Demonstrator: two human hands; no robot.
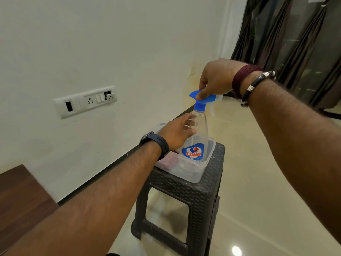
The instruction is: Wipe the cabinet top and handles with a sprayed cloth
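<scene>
Both hands on the spray bottle (198, 133) over the stool.

L hand (177, 133), dark watch on wrist, reaches in from 7 o'clock w/ fingers relaxed and spread, tips against the clear bottle's shoulder. R hand (215, 80) drops from 2 o'clock, thumb & fingers pinching the blue trigger head. Bottle stands upright w/ its base inside a clear plastic tub (203, 169) on a dark woven-look stool (186, 193), center frame. Wooden cabinet top (20, 196) sits at 8 o'clock, well apart. Beyond: switch panel (85, 101) on wall at 10, dark curtains (287, 43) at 1.
</scene>
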